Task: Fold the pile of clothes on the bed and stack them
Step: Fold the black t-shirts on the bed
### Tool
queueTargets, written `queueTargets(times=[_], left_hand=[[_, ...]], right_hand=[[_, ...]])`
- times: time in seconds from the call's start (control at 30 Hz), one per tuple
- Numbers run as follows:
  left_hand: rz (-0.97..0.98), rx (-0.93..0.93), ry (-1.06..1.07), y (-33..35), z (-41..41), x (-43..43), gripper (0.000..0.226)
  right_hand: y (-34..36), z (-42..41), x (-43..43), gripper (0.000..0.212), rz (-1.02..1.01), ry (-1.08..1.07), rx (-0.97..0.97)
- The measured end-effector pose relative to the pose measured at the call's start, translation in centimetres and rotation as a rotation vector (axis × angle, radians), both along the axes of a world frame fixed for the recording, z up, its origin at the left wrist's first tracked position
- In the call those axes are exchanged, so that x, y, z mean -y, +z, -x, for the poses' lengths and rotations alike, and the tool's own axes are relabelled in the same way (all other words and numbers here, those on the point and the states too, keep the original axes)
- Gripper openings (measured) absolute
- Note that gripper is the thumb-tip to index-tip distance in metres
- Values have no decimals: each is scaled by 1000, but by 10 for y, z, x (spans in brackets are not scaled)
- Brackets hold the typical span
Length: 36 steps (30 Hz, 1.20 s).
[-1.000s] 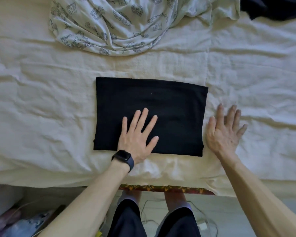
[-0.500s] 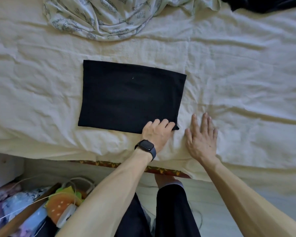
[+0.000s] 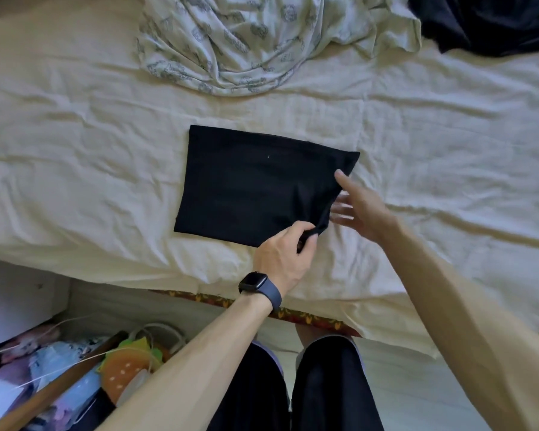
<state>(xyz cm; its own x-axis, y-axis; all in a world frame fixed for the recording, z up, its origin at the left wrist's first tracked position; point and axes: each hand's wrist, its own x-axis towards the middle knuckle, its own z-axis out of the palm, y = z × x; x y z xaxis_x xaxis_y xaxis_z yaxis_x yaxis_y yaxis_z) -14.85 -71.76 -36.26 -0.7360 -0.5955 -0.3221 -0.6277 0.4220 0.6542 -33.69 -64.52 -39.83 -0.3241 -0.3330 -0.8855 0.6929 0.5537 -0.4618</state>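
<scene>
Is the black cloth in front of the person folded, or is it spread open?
Folded: the black cloth lies as a compact rectangle on the bed sheet; the left hand pinches its near corner.

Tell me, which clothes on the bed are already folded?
The black cloth in the middle, a flat rectangle. The pale patterned garment and the dark garment behind it lie crumpled.

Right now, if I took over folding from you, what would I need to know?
The left grip pinches the near right corner of the black cloth, bunching it.
The right grip is open at that cloth's right edge, holding nothing.
Done: the black cloth is folded into a rectangle on the bed.
Left: fold the crumpled patterned shirt and the dark clothes at the far side, then stack everything.
</scene>
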Motion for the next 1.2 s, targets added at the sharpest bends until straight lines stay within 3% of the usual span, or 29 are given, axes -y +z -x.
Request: queueTargets(times=[0.13,0.23,0.4,0.5,0.63,0.77,0.87,0.97,1.2], left_hand=[[-59,-8,35,4,-9,18,19],[-103,-9,93,3,-17,31,18],[-153,-46,203,-4,-35,53,16],[-173,-64,319,-13,-57,71,16],[-264,-17,505,-25,-94,103,23],[-300,99,648,-41,-128,135,22],[-380,150,721,-52,-144,153,11],[-452,177,738,-60,-152,165,8],[-514,216,702,-73,-155,179,10]], right_hand=[[-13,16,40,24,-76,-15,-154],[-10,25,58,11,-193,138,-268],[1,23,93,22,-374,269,-377],[10,5,131,16,-383,302,-403],[14,-29,199,25,-376,397,-395],[7,-72,260,17,-380,432,-393],[-5,-98,294,52,-438,482,-391],[-15,-112,313,66,-486,513,-410],[-25,-111,329,48,-602,533,-440]])
